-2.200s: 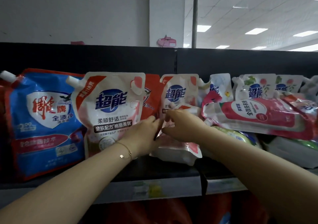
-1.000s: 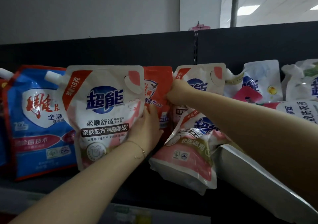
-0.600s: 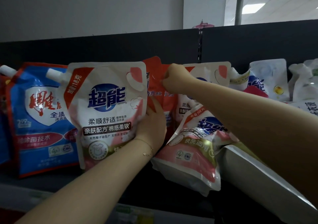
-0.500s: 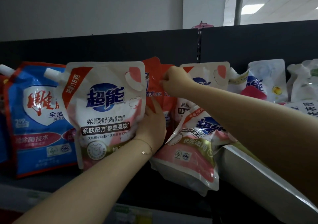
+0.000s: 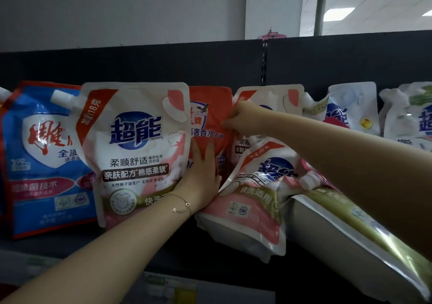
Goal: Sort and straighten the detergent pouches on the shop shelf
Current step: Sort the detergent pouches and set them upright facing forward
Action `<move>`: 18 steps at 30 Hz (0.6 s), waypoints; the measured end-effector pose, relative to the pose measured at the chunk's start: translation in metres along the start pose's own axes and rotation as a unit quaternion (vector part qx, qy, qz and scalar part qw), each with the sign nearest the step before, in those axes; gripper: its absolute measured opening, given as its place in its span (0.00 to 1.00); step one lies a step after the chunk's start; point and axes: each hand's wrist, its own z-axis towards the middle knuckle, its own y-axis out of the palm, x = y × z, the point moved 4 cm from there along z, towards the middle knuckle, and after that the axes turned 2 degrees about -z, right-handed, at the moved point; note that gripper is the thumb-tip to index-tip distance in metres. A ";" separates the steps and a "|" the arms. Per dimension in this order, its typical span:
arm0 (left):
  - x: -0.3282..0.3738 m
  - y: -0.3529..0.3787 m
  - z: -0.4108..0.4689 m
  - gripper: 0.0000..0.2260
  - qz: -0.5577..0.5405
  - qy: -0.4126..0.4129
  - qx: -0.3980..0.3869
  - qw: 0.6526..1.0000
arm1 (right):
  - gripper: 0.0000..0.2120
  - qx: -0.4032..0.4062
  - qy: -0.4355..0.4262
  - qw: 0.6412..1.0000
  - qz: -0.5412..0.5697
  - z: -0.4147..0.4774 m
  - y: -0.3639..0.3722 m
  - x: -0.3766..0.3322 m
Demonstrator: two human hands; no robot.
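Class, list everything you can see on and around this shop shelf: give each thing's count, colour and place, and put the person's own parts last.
Blue pouch: one, blue and red, upright at far left.
Large white pouch: one, white and pink, upright, left of centre.
Orange-red pouch: one, upright behind, centre.
Rear white pouch: one, white and pink, upright behind the right hand.
Tilted white pouch: one, white and pink, leaning at centre right.
Gold-green pouch: one, lying flat at right.
Pale pouches: at least two, white, far right.
Back panel: one, black, behind all.
Bracelet: one, thin, on the left wrist.
Left hand: flat against the orange-red pouch.
Right hand: grip on the orange-red pouch's right edge.
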 end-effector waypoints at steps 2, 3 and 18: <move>-0.002 -0.007 -0.004 0.30 -0.027 0.035 0.062 0.997 | 0.08 -0.027 0.005 1.000 -0.015 -0.009 -0.001 0.003; -0.002 -0.011 -0.006 0.27 -0.039 0.045 0.084 0.995 | 0.09 -0.034 0.009 0.999 -0.033 -0.013 -0.002 0.005; 0.033 0.002 0.003 0.19 -0.230 -0.055 -0.135 0.962 | 0.20 -0.009 -0.007 0.966 -0.259 -0.089 -0.022 0.015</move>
